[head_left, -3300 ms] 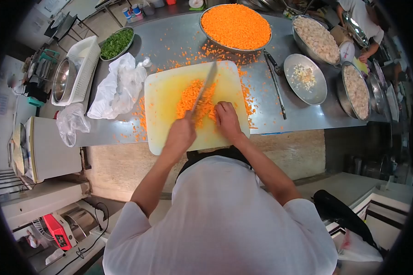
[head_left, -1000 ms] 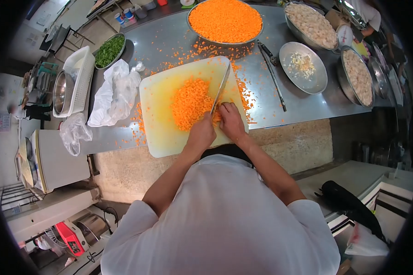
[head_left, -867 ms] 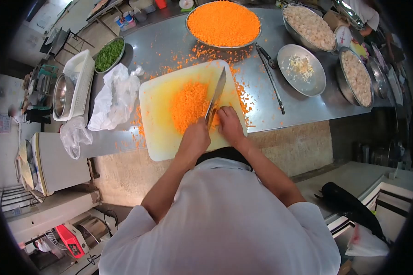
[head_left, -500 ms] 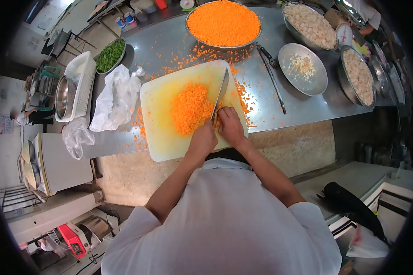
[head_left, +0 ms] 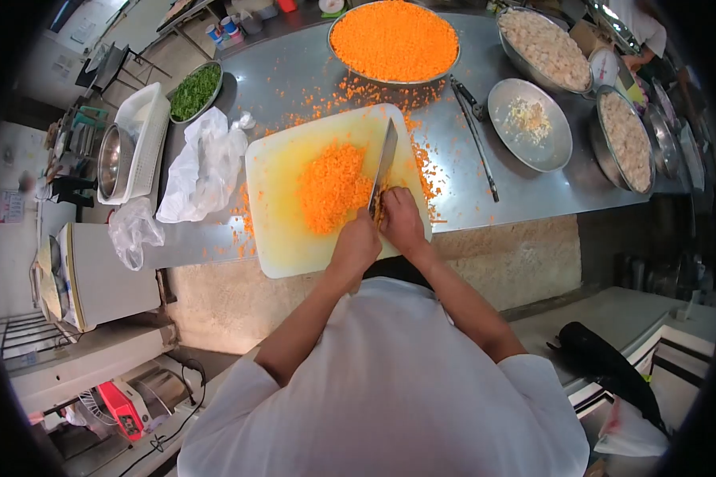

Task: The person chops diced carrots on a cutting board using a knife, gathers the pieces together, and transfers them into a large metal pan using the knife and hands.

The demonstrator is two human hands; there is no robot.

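Observation:
A yellowed white cutting board lies at the table's front edge, with a heap of finely chopped orange pieces on it. My left hand is wrapped round the handle of a knife. The blade points away from me, just right of the heap. Against the blade's right side, my right hand has its fingers curled down on some orange pieces, partly hidden under them. Behind the board stands a large metal bowl full of chopped orange pieces.
Orange bits litter the metal table. On the left are plastic bags, a white basket and a bowl of greens. A black rod, a shallow bowl and bowls of pale chunks are on the right.
Since the earliest frame, my left hand and the knife have moved right, off the heap, beside my right hand. The heap looks fuller. Over the last half second both hands have barely shifted.

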